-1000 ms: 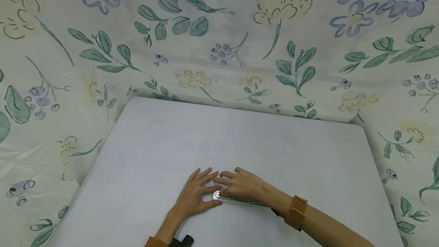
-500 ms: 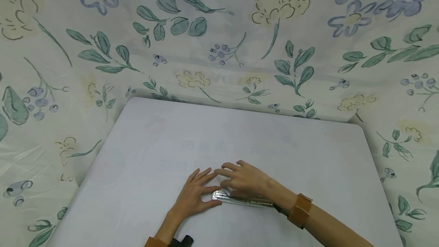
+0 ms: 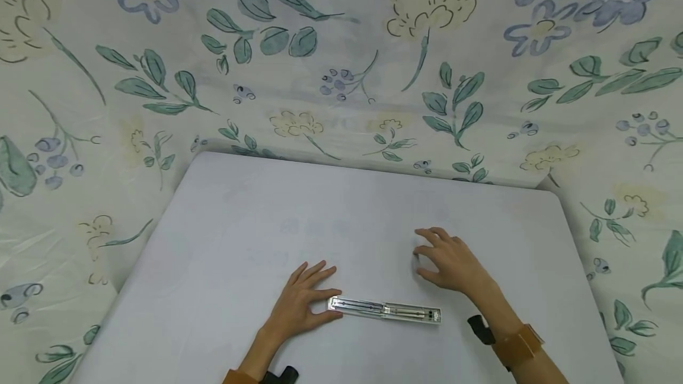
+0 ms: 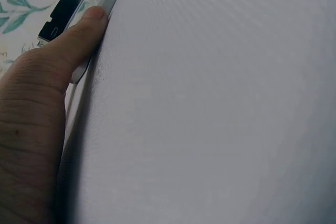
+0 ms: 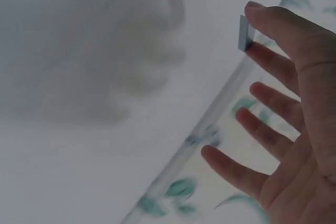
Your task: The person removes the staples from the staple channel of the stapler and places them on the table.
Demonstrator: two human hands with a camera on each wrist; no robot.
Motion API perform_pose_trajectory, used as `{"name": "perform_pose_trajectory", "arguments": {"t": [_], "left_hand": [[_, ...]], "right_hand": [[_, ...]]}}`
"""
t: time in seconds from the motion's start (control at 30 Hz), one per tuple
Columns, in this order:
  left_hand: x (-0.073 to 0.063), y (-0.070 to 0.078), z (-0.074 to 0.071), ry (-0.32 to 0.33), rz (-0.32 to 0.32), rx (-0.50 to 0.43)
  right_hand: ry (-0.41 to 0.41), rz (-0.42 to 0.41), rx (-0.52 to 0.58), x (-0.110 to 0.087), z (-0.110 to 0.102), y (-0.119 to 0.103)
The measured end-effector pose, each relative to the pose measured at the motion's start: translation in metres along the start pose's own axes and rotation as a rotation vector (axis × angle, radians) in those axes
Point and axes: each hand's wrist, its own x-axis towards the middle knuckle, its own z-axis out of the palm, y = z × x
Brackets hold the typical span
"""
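On the white table lies a long, narrow, clear-and-silver case (image 3: 384,310), with thin dark lines and a dark patch at its right end. My left hand (image 3: 297,308) holds its left end between thumb and index finger, the other fingers spread on the table. The left wrist view catches the thumb (image 4: 86,32) against the case's side, where a black part (image 4: 65,11) shows. Up and to the right of the case, over the table, is my right hand (image 3: 453,262). Its thumb and index finger pinch a small flat grey piece (image 5: 243,34); the other fingers are spread apart.
The white table (image 3: 256,212) has rounded far corners. Floral cloth (image 3: 341,64) hangs behind it and along both sides. Each wrist wears a brown strap (image 3: 516,345) with a small black camera (image 3: 481,329).
My right hand has lifted off the case and moved up and to the right, carrying the small grey piece. The case's top is now uncovered. The left hand stays at its left end.
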Motion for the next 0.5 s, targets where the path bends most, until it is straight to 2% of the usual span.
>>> {"name": "perform_pose_trajectory", "arguments": {"t": [0.13,0.27,0.4,0.5], "left_hand": [[-0.001,0.000,0.000,0.000,-0.007,-0.009],[0.000,-0.001,-0.001,-0.001,-0.004,-0.015],[0.002,-0.002,-0.002,0.005,-0.004,-0.006],[0.002,-0.002,-0.002,0.007,-0.009,-0.012]], "right_hand": [[0.003,0.233,0.066,-0.036,0.007,0.021],[0.025,0.397,0.119,-0.069,0.012,0.030],[0.059,0.502,0.174,-0.089,0.020,0.030],[0.075,0.536,0.200,-0.093,0.029,0.026]]}}
